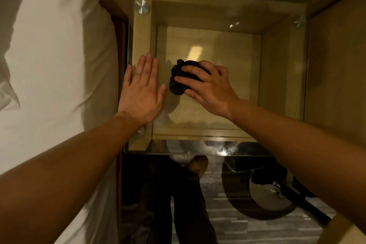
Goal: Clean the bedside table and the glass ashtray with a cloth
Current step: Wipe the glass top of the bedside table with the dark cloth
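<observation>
A person leans over a glass-topped bedside table (217, 6), seen from directly above. The right hand (210, 87) presses a bunched black cloth (179, 79) onto the glass surface near its middle, its grip clamped on the cloth with fingers curled over the top and thumb along the near side. The left hand (141, 89) lies flat and open on the left part of the glass, fingers together and extended, palm down, holding nothing; it sits just beside the cloth without touching it. Through the glass shows the pale wooden frame and a lower shelf. A round metal fixing (142, 7) marks the far left corner. A bed (59, 65) with white linen and a pillow runs along the table's left side. Below the near edge, the striped floor (257, 230) is visible. The ashtray cannot be made out on the surface.
</observation>
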`<control>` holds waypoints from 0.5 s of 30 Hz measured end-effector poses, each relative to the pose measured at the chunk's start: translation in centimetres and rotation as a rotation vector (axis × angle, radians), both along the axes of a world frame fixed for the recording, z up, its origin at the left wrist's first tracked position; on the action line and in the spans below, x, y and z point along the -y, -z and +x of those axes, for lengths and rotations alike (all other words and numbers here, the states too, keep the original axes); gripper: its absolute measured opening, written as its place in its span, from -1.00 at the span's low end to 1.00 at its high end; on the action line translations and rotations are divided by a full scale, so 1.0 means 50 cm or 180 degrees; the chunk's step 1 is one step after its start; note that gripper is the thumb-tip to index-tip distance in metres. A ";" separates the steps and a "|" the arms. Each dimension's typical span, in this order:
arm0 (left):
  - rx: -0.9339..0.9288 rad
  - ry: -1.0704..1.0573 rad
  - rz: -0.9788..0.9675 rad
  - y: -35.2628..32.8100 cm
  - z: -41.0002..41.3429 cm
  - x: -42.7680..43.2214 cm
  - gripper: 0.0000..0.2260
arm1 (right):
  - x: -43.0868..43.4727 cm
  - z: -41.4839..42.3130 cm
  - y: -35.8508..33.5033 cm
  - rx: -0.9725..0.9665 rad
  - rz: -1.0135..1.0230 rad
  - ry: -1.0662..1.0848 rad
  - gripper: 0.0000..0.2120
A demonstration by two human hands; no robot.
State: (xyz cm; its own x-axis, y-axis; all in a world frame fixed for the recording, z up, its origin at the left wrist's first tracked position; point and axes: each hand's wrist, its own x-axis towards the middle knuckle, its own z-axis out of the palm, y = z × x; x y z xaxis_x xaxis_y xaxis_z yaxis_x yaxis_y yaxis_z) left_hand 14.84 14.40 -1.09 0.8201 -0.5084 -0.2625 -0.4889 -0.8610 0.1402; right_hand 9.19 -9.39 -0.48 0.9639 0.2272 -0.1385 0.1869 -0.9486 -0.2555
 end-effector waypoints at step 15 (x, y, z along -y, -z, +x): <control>-0.0018 -0.0013 0.0000 -0.006 -0.004 0.001 -0.35 | -0.101 -0.192 0.003 -0.0002 0.0181 0.0078 -0.59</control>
State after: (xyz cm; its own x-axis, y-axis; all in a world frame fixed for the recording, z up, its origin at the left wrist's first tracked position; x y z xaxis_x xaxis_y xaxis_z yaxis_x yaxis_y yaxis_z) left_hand 14.65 14.35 -0.78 0.8207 -0.5050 -0.2672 -0.4845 -0.8630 0.1430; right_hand -0.39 -4.33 -0.63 0.9692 0.2110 -0.1268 0.1635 -0.9368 -0.3093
